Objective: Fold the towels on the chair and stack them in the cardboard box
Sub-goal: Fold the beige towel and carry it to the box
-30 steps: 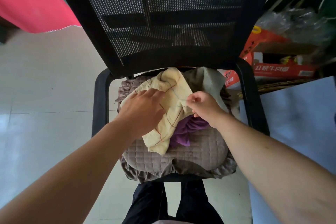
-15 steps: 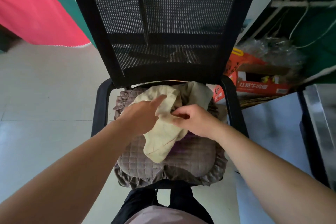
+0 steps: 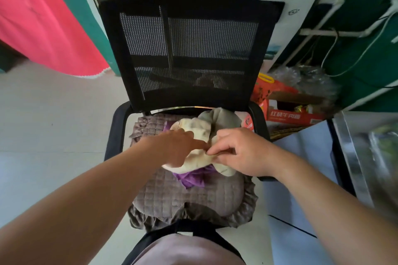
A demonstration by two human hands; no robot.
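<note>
The gathering step is judged in hand: the cream towel (image 3: 195,157) lies bunched at the seat's centre on the chair (image 3: 189,196), over a purple towel (image 3: 191,178). Its edge is pinched by the right hand (image 3: 239,153) at 3 o'clock; the left hand (image 3: 178,146) is laid on it, fingers extended. Next, corners must be found and spread. No open cardboard box is identified.

Black mesh-backed chair (image 3: 189,49) with a quilted, matt grey cloth cushion (image 3: 193,196); soft cream towel (image 3: 193,157), purple cloth (image 3: 191,178); glossy pale tiled floor (image 3: 53,125).
</note>
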